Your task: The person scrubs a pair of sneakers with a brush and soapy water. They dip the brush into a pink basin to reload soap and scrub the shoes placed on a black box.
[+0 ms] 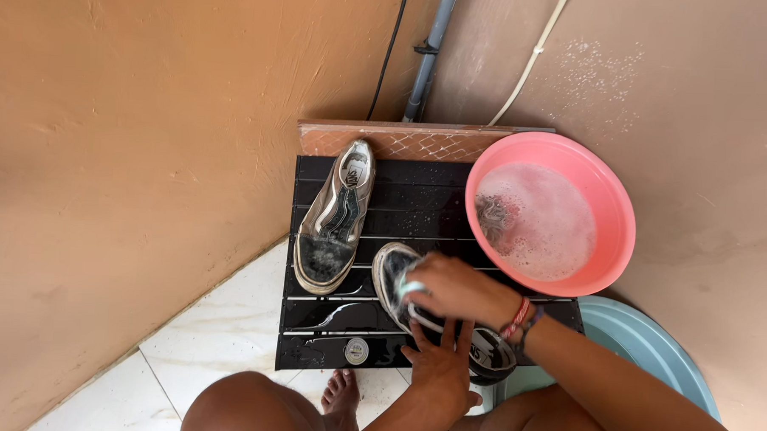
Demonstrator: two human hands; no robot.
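A wet, dirty sneaker (388, 271) lies on a black slatted mat (418, 200) in front of me. My right hand (457, 290), with bracelets at the wrist, is closed on a small pale green brush (411, 286) pressed against the sneaker's top. My left hand (439, 362) grips the sneaker's near side with fingers spread, holding it down. The heel end (493, 351) shows to the right of that hand. A second sneaker (337, 218) lies apart at the mat's left, toe toward me.
A pink basin (609, 194) of soapy water sits tilted at the mat's right. A pale blue basin (642, 343) is under my right arm. Orange walls close in on the left and back, with pipes (427, 56) in the corner. My bare foot (341, 392) rests on white tiles.
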